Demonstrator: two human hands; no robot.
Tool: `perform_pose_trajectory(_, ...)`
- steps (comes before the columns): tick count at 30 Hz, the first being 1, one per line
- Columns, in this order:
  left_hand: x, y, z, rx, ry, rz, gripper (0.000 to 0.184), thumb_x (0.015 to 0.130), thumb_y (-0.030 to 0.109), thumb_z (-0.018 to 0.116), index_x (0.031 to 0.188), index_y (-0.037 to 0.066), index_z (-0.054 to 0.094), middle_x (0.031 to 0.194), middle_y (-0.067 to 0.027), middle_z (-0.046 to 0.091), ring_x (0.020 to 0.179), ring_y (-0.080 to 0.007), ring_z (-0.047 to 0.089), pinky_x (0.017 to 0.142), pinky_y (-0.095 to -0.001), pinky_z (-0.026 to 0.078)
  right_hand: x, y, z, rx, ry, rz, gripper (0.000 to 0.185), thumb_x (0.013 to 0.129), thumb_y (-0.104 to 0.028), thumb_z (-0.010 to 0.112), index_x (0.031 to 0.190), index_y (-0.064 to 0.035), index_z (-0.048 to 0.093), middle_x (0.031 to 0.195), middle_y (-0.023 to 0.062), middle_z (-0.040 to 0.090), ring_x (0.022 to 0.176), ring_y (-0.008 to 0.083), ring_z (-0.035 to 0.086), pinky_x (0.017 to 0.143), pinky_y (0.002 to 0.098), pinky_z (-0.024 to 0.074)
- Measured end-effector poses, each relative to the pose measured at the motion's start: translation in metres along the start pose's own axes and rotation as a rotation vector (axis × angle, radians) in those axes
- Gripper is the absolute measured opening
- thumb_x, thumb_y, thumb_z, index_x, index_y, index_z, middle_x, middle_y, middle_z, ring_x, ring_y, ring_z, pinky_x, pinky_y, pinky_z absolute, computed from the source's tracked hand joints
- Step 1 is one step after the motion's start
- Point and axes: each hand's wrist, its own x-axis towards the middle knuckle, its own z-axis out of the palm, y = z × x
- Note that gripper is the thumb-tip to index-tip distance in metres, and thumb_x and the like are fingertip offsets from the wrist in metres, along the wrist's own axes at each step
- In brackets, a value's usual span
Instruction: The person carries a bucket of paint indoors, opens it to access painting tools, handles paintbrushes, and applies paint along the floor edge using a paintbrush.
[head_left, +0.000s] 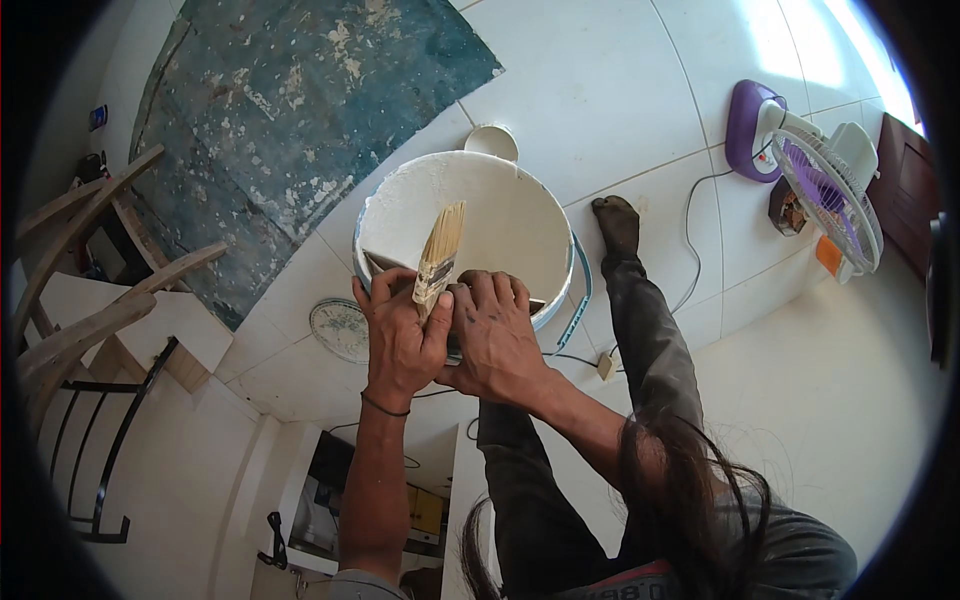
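Our left hand (402, 340) is closed around a flat paintbrush with straw-yellow bristles (442, 240), which point up above our grip. Our right hand (493, 335) is right beside it, fingers bent down; we can't tell what it holds. Just past our grip is a big round white bucket with a blue handle (522, 215). To the left of our grip lies a round, paint-smeared disc (340, 331). Farther past it, we see a dark green sheet spotted with white paint (300, 110).
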Motion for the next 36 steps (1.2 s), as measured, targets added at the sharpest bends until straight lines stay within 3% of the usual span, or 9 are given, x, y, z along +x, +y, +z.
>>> perform_pose_trajectory(3, 0.002, 0.001, 0.0, -0.01, -0.008, -0.012, 0.03, 0.099, 0.028, 0.058, 0.094, 0.005, 0.077, 0.092, -0.0103, 0.074, 0.116, -0.032, 0.055, 0.113, -0.0685, 0.012, -0.007, 0.0, 0.006, 0.009, 0.102, -0.039, 0.082, 0.066, -0.038, 0.087, 0.128, 0.0047, 0.053, 0.121, 0.0223, 0.051, 0.117, 0.0383, 0.046, 0.1, 0.0577, 0.0351)
perform_pose_trajectory(4, 0.003, 0.001, -0.001, -0.018, -0.01, -0.024, 0.03, 0.099, 0.028, 0.057, 0.091, 0.006, 0.077, 0.092, -0.0096, 0.074, 0.115, -0.0321, 0.055, 0.113, -0.0685, 0.012, -0.009, -0.006, 0.005, 0.082, 0.166, -0.027, 0.074, 0.068, -0.025, 0.085, 0.127, 0.0046, 0.053, 0.122, 0.0249, 0.05, 0.119, 0.0406, 0.046, 0.097, 0.059, 0.0372)
perform_pose_trajectory(7, 0.004, 0.002, 0.001, -0.027, 0.0, -0.029, 0.032, 0.1, 0.027, 0.056, 0.084, 0.009, 0.077, 0.089, -0.0075, 0.074, 0.116, -0.0322, 0.055, 0.113, -0.0671, 0.013, -0.03, -0.018, 0.01, 0.187, 0.315, 0.068, 0.065, 0.071, -0.014, 0.08, 0.126, 0.0043, 0.053, 0.123, 0.0248, 0.05, 0.118, 0.0436, 0.047, 0.098, 0.0606, 0.0369)
perform_pose_trajectory(8, 0.003, 0.004, 0.001, -0.019, -0.011, -0.053, 0.033, 0.1, 0.027, 0.056, 0.084, 0.008, 0.077, 0.089, -0.0073, 0.074, 0.117, -0.0319, 0.054, 0.113, -0.0666, 0.014, -0.036, -0.024, 0.005, 0.159, 0.353, 0.083, 0.059, 0.073, -0.007, 0.075, 0.126, 0.006, 0.053, 0.115, 0.0229, 0.056, 0.107, 0.0421, 0.056, 0.093, 0.0544, 0.0447)
perform_pose_trajectory(12, 0.0, 0.011, 0.0, -0.024, -0.051, -0.116, 0.032, 0.1, 0.028, 0.056, 0.086, 0.008, 0.077, 0.092, -0.0084, 0.074, 0.12, -0.0316, 0.051, 0.113, -0.066, 0.014, -0.056, -0.023, 0.038, 0.234, 0.389, 0.056, 0.051, 0.078, -0.007, 0.076, 0.12, 0.0082, 0.053, 0.097, 0.0193, 0.064, 0.088, 0.0339, 0.066, 0.074, 0.0401, 0.055)
perform_pose_trajectory(18, -0.004, 0.012, 0.003, 0.006, -0.034, -0.07, 0.029, 0.1, 0.027, 0.056, 0.094, 0.006, 0.075, 0.098, -0.0106, 0.073, 0.12, -0.0334, 0.05, 0.112, -0.0635, 0.016, -0.054, -0.039, 0.047, 0.443, 0.178, 0.216, 0.062, 0.077, -0.007, 0.08, 0.126, 0.0095, 0.046, 0.106, 0.0233, 0.065, 0.088, 0.0375, 0.071, 0.074, 0.0412, 0.0584)
perform_pose_trajectory(31, -0.008, 0.006, -0.006, -0.008, -0.102, -0.062, 0.028, 0.101, 0.027, 0.054, 0.103, 0.009, 0.075, 0.1, -0.012, 0.073, 0.117, -0.0355, 0.047, 0.109, -0.0558, 0.023, -0.048, -0.055, 0.06, 0.857, 0.331, 0.417, 0.068, 0.079, 0.002, 0.078, 0.131, 0.0032, 0.035, 0.106, 0.0218, 0.067, 0.09, 0.0325, 0.074, 0.08, 0.0388, 0.0602)
perform_pose_trajectory(34, -0.009, 0.007, -0.006, 0.061, -0.105, -0.045, 0.029, 0.101, 0.028, 0.054, 0.106, 0.008, 0.075, 0.101, -0.0125, 0.073, 0.119, -0.0356, 0.047, 0.11, -0.0561, 0.022, -0.049, -0.056, 0.057, 0.929, 0.266, 0.47, 0.068, 0.082, -0.002, 0.081, 0.133, 0.0011, 0.035, 0.117, 0.0208, 0.064, 0.099, 0.027, 0.072, 0.086, 0.0362, 0.0593)
perform_pose_trajectory(36, -0.008, 0.011, -0.006, 0.063, -0.11, -0.016, 0.032, 0.101, 0.027, 0.054, 0.106, 0.001, 0.072, 0.102, -0.0184, 0.07, 0.117, -0.0394, 0.048, 0.11, -0.0562, 0.024, -0.051, -0.058, 0.056, 0.943, 0.238, 0.534, 0.068, 0.082, -0.001, 0.08, 0.133, -0.0001, 0.035, 0.114, 0.0193, 0.065, 0.102, 0.0258, 0.071, 0.086, 0.0359, 0.0584)
